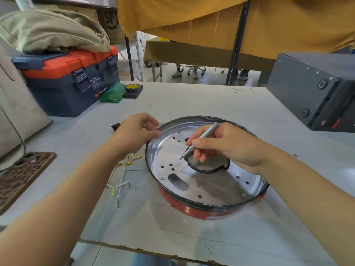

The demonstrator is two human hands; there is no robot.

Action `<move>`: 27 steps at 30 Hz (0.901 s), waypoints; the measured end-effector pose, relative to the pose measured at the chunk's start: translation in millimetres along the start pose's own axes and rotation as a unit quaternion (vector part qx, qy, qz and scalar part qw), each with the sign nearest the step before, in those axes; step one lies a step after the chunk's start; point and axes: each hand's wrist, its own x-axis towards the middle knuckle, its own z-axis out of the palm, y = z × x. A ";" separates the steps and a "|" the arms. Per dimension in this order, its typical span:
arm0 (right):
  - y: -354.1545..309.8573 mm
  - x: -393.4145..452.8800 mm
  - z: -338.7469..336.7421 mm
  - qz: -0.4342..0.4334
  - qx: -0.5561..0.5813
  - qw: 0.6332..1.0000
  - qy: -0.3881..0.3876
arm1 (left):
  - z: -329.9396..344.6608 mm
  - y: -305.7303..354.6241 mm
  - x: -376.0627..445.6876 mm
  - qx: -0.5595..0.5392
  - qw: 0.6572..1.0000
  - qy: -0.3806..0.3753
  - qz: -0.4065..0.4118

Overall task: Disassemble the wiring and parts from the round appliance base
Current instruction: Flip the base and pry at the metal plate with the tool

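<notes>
Head view: shiny round base (203,189), red-sided, black-rimmed, punched with holes.

Round appliance base (203,189), red-sided, shiny perforated plate inside, lying under both hands; right hand (224,146) gripping a slim metal screwdriver (199,140), tip pointing down near the central black-rimmed opening; left hand (136,131) touching the base's rim; loose white wires (121,175) lying just below the left hand

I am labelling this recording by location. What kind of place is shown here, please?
Probably a repair or teardown workshop. A blue and orange toolbox stands on the worktable, loose wires lie beside an opened round appliance base, and the right hand holds a slim screwdriver.
</notes>
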 end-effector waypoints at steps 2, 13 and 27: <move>-1.9 1.0 3.5 0.002 0.001 1.000 -0.011 | 7.3 1.0 -0.2 -0.037 0.999 0.027 0.003; -15.7 20.2 25.0 -0.006 -0.056 0.998 -0.024 | 11.6 -0.9 -9.5 -0.136 0.984 -0.113 0.014; -2.2 36.1 34.8 0.031 -0.046 0.998 0.020 | 36.1 -11.0 6.3 -0.280 0.956 -0.083 0.010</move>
